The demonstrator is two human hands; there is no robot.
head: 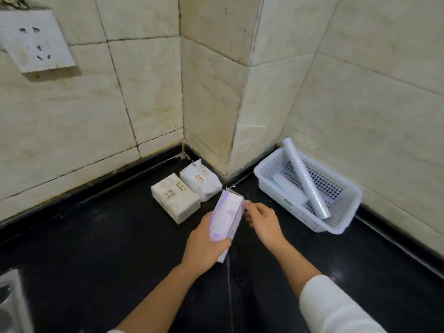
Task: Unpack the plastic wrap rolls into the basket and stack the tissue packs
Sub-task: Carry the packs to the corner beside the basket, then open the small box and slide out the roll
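Note:
My left hand [204, 246] grips the lower end of a long purple and white plastic wrap box [227, 217], tilted with its open top end pointing away from me. My right hand [263, 222] pinches the flap at that top end. To the right stands a white perforated basket [283, 195] on the counter; a clear plastic wrap roll [305, 180] leans across it and a white roll or box [288, 188] lies inside. Two white tissue packs [176, 200] [200, 181] lie side by side on the counter near the wall corner, just beyond the box.
The black stone counter [96, 248] meets tiled walls at the back and right, with a protruding tiled corner [230, 140] between the packs and the basket. A wall socket [36, 42] is at upper left. A pale object [12, 304] sits at the lower left edge.

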